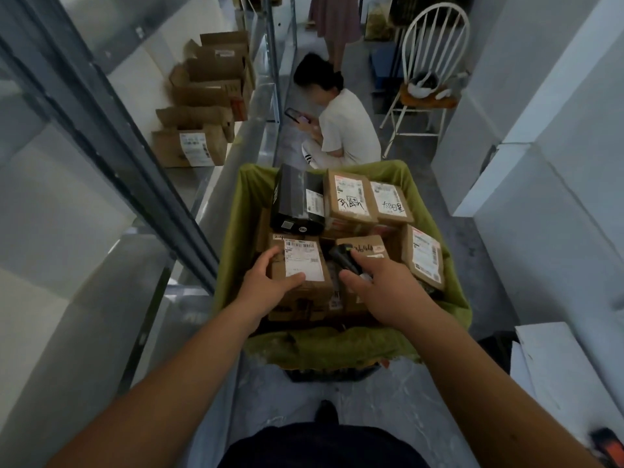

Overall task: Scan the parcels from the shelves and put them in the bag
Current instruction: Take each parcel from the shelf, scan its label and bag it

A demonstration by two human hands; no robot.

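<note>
Head view. We see the left hand (266, 285) grasping a brown parcel (300, 275) at its near-left corner, thumb on the white label, the box lying at the near-left of the green bag (233, 231). Our right hand (381, 285) closes its grip round a black scanner (342, 256), whose head juts up and left from the fingers, over the gap between that parcel and the next. Beyond the two hands, further parcels fill the bag: a black box (299, 201) ahead of the left hand, two labelled brown boxes (366, 197) ahead of the right, and one tilted box (425, 256) just right of the right hand. Left of the left hand runs a metal shelf (236, 157) bearing open cartons (202, 106). Past the bag, a person (344, 126) crouches on the floor beside a white chair (429, 72).
</note>
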